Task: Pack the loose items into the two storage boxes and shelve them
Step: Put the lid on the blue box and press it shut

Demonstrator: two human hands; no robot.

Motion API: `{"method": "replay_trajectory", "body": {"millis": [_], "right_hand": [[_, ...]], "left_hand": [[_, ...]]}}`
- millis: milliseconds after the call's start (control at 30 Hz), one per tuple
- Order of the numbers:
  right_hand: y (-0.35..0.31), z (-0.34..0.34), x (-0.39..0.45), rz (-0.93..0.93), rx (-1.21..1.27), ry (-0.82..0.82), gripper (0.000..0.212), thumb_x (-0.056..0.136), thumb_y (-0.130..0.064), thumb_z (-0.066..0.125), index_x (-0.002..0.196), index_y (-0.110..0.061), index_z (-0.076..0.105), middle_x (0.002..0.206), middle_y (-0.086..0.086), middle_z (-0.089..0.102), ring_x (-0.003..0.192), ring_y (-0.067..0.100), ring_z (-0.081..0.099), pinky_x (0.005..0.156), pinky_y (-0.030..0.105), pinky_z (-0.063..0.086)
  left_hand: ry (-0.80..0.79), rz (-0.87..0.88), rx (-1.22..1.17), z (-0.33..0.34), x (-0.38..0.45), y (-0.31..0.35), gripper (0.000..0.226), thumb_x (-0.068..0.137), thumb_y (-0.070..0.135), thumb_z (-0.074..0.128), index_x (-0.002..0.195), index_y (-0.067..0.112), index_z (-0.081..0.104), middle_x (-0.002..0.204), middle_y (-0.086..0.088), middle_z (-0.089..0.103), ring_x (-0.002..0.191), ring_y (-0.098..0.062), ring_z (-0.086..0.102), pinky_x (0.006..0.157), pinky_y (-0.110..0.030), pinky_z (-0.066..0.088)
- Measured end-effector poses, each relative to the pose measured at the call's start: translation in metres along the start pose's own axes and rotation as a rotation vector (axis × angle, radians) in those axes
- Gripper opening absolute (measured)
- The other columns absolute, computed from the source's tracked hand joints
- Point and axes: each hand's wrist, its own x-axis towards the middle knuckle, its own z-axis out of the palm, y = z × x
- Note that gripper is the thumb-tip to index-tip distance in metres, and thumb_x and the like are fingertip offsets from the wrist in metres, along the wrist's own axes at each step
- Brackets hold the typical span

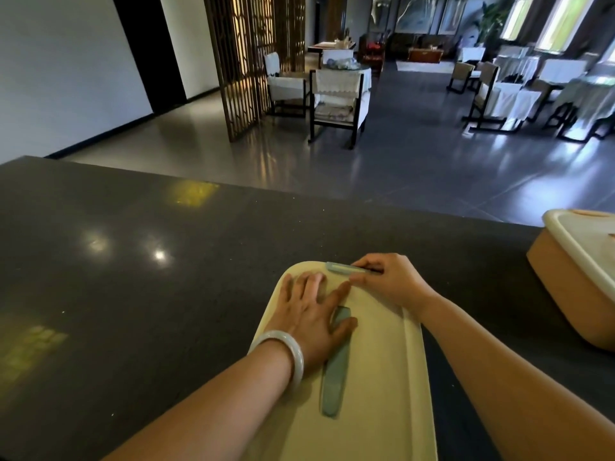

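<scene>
A storage box with a cream lid (379,377) stands on the dark counter right in front of me. A grey-green handle (334,377) runs along the lid's middle. My left hand (316,314) lies flat on the lid, fingers straight, a pale bangle on the wrist. My right hand (389,281) pinches the grey-green latch (342,267) at the lid's far edge. A second storage box (572,287), orange with a cream lid on it, sits at the right edge of the view.
The dark polished counter (149,277) stretches left and ends at a far edge. Beyond it lies a tiled floor with a wooden lattice screen (253,61), chairs (336,98) and cloth-covered tables (519,94).
</scene>
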Motion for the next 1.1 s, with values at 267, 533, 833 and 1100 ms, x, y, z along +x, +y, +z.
{"method": "replay_trajectory", "body": {"millis": [267, 533, 833, 1100], "right_hand": [[-0.004, 0.001, 0.004, 0.115, -0.082, -0.081, 0.013, 0.092, -0.045, 0.055, 0.097, -0.036, 0.063, 0.091, -0.011, 0.065, 0.083, 0.005, 0.063, 0.066, 0.021, 0.047], [0.023, -0.017, -0.054, 0.499, -0.025, 0.333, 0.034, 0.096, -0.048, 0.046, 0.102, -0.02, 0.064, 0.088, 0.003, 0.065, 0.076, 0.02, 0.064, 0.072, 0.039, 0.055], [0.038, -0.011, -0.135, 0.73, 0.214, 0.746, 0.031, 0.101, -0.031, 0.042, 0.118, -0.007, 0.049, 0.114, 0.013, 0.052, 0.099, 0.029, 0.055, 0.086, 0.05, 0.05], [0.041, -0.001, -0.153, 0.304, -0.464, 0.407, 0.071, 0.092, -0.064, 0.023, 0.153, -0.03, 0.01, 0.161, -0.003, 0.001, 0.147, 0.025, -0.005, 0.117, 0.046, 0.007]], "left_hand": [[0.006, 0.014, -0.011, 0.001, 0.002, -0.004, 0.068, 0.087, 0.073, 0.012, 0.149, 0.046, 0.009, 0.156, -0.001, 0.009, 0.144, -0.026, 0.003, 0.117, -0.051, -0.005], [0.08, -0.078, 0.083, -0.018, 0.008, 0.012, 0.063, 0.093, 0.066, 0.018, 0.146, 0.035, 0.028, 0.15, -0.003, 0.022, 0.14, -0.028, 0.016, 0.116, -0.057, -0.001], [-0.094, -0.057, -0.155, -0.001, -0.019, 0.011, 0.062, 0.096, 0.061, 0.018, 0.151, 0.039, 0.001, 0.159, 0.013, -0.013, 0.145, -0.022, -0.021, 0.114, -0.062, 0.002], [-0.116, 0.072, -0.025, -0.005, 0.003, -0.005, 0.072, 0.085, 0.076, 0.008, 0.149, 0.046, -0.007, 0.157, 0.014, -0.018, 0.145, -0.023, -0.022, 0.114, -0.061, -0.005]]}}
